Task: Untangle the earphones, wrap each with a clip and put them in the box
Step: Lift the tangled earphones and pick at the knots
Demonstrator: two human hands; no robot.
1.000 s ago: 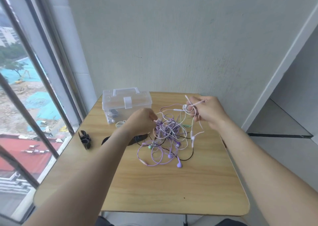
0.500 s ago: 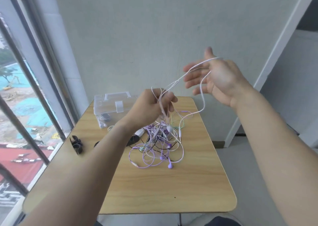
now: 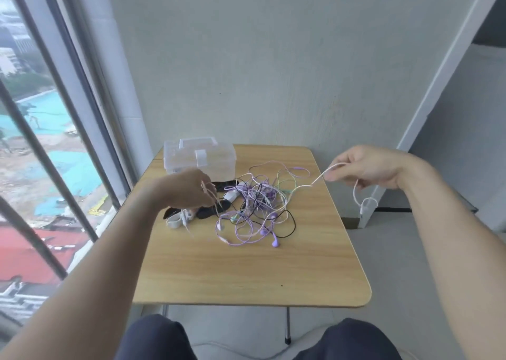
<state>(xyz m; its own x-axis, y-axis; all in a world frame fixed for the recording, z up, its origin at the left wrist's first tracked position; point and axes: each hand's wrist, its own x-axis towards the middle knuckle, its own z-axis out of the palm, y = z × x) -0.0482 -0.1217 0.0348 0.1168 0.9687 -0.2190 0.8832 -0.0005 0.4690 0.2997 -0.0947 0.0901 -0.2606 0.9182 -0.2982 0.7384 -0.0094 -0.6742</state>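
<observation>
A tangle of purple, white, black and green earphones (image 3: 258, 207) lies on the middle of the wooden table (image 3: 246, 266). My left hand (image 3: 191, 188) pinches a pale pink cable at the tangle's left side, its ends dangling below the fingers. My right hand (image 3: 364, 168) is raised past the table's right edge, pinching the same pale pink cable (image 3: 317, 180), which runs taut from the tangle; a loop hangs under the hand. The clear plastic box (image 3: 200, 158) with a white latch stands shut at the back left. Dark clips (image 3: 208, 211) and a white clip (image 3: 175, 220) lie under my left hand.
The table stands against a grey wall, with a barred window to the left. A white door frame (image 3: 427, 107) rises to the right. My knees (image 3: 161, 335) show below the table's front edge.
Both hands came down from in front of the wall and moved apart. The right hand swung out to the right, drawing the pale cable out of the tangle. The view tilted downward.
</observation>
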